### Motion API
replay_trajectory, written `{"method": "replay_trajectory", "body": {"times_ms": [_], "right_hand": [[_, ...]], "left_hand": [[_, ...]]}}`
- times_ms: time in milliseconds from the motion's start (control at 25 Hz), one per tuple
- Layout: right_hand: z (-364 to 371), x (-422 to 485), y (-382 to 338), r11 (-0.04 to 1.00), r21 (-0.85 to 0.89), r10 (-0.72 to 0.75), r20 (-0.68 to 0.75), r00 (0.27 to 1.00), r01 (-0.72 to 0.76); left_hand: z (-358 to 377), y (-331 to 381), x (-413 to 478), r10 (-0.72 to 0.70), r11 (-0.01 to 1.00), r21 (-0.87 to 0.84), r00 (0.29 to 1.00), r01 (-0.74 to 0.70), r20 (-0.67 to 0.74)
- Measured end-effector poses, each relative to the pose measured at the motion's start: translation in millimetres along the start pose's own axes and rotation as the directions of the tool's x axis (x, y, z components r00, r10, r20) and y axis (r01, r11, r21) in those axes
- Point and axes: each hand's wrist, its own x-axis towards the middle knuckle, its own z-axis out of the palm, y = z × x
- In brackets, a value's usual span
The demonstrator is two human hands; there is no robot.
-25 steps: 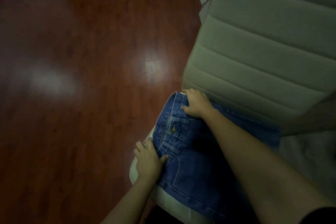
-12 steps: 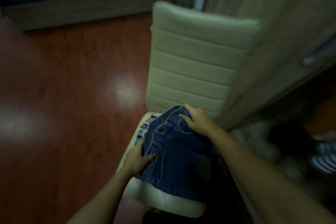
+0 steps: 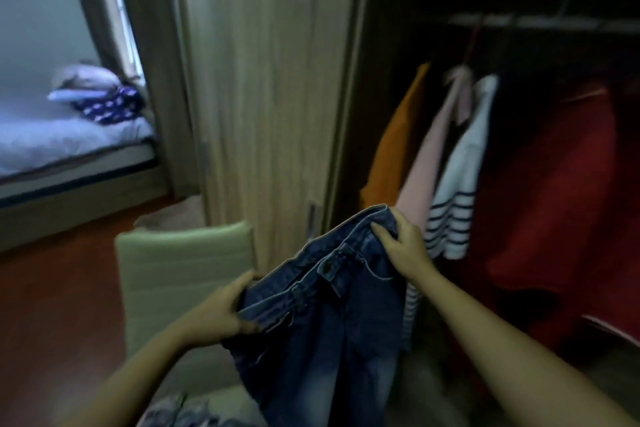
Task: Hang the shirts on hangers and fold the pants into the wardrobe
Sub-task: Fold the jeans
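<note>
Denim first: both hands are closed on the waistband of the blue denim jeans (image 3: pixel 322 322). The left hand (image 3: pixel 221 312) curls fingers and thumb round the lower-left end, and the right hand (image 3: pixel 403 246) grips the upper-right end with fingers folded over the edge. We place the jeans lifted in the air, just right of the pale green padded chair (image 3: pixel 183 263) and in front of the open wooden wardrobe (image 3: pixel 263 80). Waistband slants from lower left up to upper right, button and fly toward us. The long axis runs from the waist downward, with the legs hanging to the bottom edge, ends out of view. We judge the cloth fairly heavy, limp but thick, not slippery, not fragile. The stitched waistband and belt loops look like the firm places to hold, and the side seams would serve for folding leg onto leg. Inside the wardrobe, under the hanging rail (image 3: pixel 540 22), we see an orange shirt (image 3: pixel 391 156), a pink shirt (image 3: pixel 429 163), a white navy-striped shirt (image 3: pixel 457 184) and a red garment (image 3: pixel 554 201) hung up. A bed with white bedding (image 3: pixel 69 142) sits far left, beyond the reddish wooden floor (image 3: pixel 52 305).
</note>
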Motion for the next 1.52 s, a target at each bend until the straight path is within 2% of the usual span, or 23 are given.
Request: {"method": "replay_trajectory", "body": {"times_ms": [80, 200, 280, 400, 480, 560, 600, 680, 800, 920, 1040, 1120, 1240, 1400, 1520], "right_hand": [[-38.4, 12.3, -31.7, 0.996, 0.063, -0.053, -0.083, 0.995, 0.058], [-94.0, 19.4, -81.9, 0.982, 0.071, -0.158, -0.176, 0.972, 0.173], [-128.4, 24.4, -112.2, 0.964, 0.026, -0.248, -0.268, 0.931, 0.265], [-171.8, 35.9, -154.0, 0.935, -0.006, -0.336, -0.342, 0.878, 0.355], [-192.9, 39.6, -181.5, 0.932, 0.003, -0.343, -0.31, 0.887, 0.361], [-210.1, 38.4, -203.9, 0.942, 0.047, -0.309, -0.273, 0.911, 0.334], [-218.9, 35.9, -211.3, 0.942, 0.106, -0.283, -0.264, 0.922, 0.32], [-233.6, 29.0, -215.1, 0.933, 0.26, -0.206, -0.185, 0.961, 0.25], [-237.2, 21.8, -199.2, 0.947, 0.298, -0.115, -0.031, 0.993, 0.119], [-232.6, 29.2, -187.1, 0.959, 0.285, 0.01, -0.078, 0.997, 0.013], [-225.2, 47.4, -203.7, 0.939, 0.339, 0.132, -0.22, 0.966, -0.051], [-212.9, 58.5, -226.0, 0.911, 0.41, 0.159, -0.22, 0.963, -0.057], [-186.2, 64.0, -254.8, 0.904, 0.421, 0.165, -0.175, 0.97, -0.078], [-165.8, 58.5, -273.3, 0.911, 0.412, 0.093, -0.188, 0.978, -0.008], [-168.7, 53.0, -280.1, 0.908, 0.419, 0.051, -0.142, 0.988, 0.013]], "left_hand": [[-15.0, 28.9, -1.1, 0.021, 0.989, -0.143, 0.995, -0.035, -0.094], [-46.8, 83.0, 11.2, 0.119, 0.945, -0.232, 0.905, -0.229, -0.408], [-68.6, 129.7, 23.8, 0.233, 0.9, -0.206, 0.825, -0.383, -0.515], [-87.7, 200.0, 38.3, 0.386, 0.797, -0.114, 0.646, -0.593, -0.659], [-97.1, 239.2, 43.3, 0.421, 0.798, 0.029, 0.522, -0.602, -0.742], [-104.5, 268.4, 42.2, 0.439, 0.808, 0.108, 0.47, -0.58, -0.766], [-107.2, 280.2, 40.0, 0.425, 0.793, 0.059, 0.481, -0.606, -0.767], [-112.1, 295.1, 37.1, 0.392, 0.74, -0.108, 0.557, -0.664, -0.732], [-107.3, 304.5, 40.6, 0.173, 0.725, -0.41, 0.723, -0.553, -0.669], [-110.9, 309.0, 57.7, -0.051, 0.703, -0.615, 0.837, -0.358, -0.545], [-112.8, 337.5, 66.6, -0.086, 0.688, -0.699, 0.935, -0.195, -0.345], [-100.6, 368.4, 64.6, 0.003, 0.663, -0.716, 0.957, -0.219, -0.29], [-67.8, 405.6, 56.5, 0.147, 0.738, -0.588, 0.929, -0.331, -0.339], [-48.7, 419.7, 56.6, 0.217, 0.75, -0.546, 0.918, -0.374, -0.332], [-54.0, 421.2, 54.0, 0.312, 0.747, -0.482, 0.882, -0.458, -0.354]]}}
